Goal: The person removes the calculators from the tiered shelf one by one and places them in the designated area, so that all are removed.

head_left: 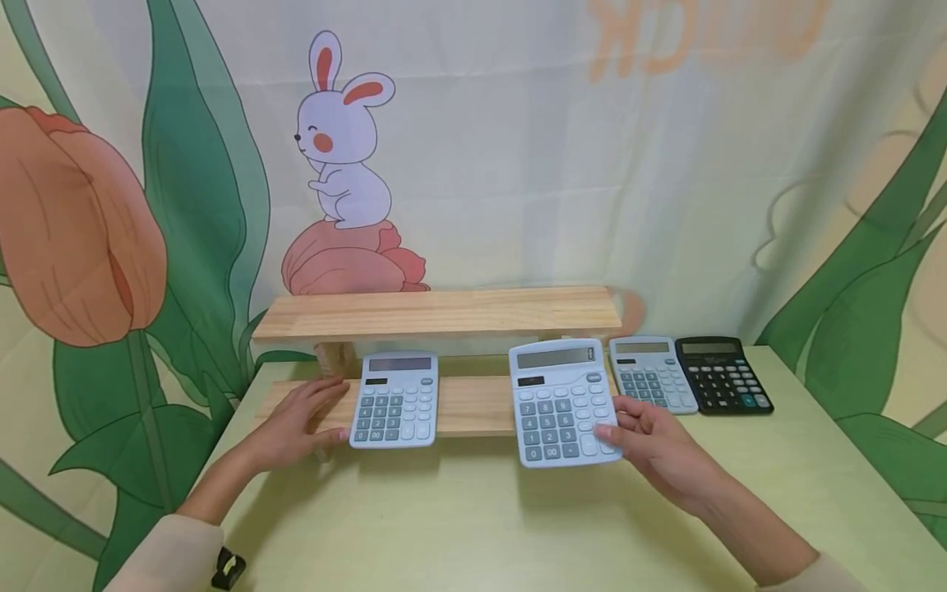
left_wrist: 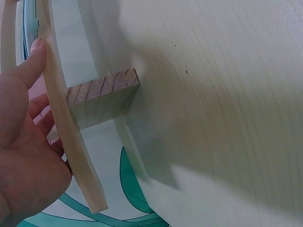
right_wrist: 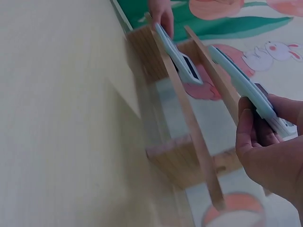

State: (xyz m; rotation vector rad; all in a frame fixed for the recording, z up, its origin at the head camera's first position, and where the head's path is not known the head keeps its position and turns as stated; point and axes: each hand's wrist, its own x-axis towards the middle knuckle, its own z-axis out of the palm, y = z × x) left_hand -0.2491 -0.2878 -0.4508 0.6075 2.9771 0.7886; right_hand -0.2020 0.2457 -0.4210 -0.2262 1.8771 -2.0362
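A white-and-blue calculator point(head_left: 566, 403) is held up in front of the wooden shelf by my right hand point(head_left: 669, 452). The thumb lies over its lower right keys, with the fingers behind. In the right wrist view the right hand point(right_wrist: 274, 151) pinches the calculator point(right_wrist: 244, 87) from its edge. A similar calculator point(head_left: 395, 400) leans on the lower board point(head_left: 476, 407), left of centre. Beside its left edge is my left hand point(head_left: 299, 419), its fingers extended over the board and its thumb near the calculator. The left wrist view shows the left hand point(left_wrist: 33, 137) against the board point(left_wrist: 64, 113).
To the right of the shelf stand a light calculator point(head_left: 654, 374) and a black calculator point(head_left: 725, 376), side by side. The top board point(head_left: 436, 312) runs above the lower one. A small black object point(head_left: 228, 569) lies by the left sleeve. A printed curtain point(head_left: 488, 164) hangs behind.
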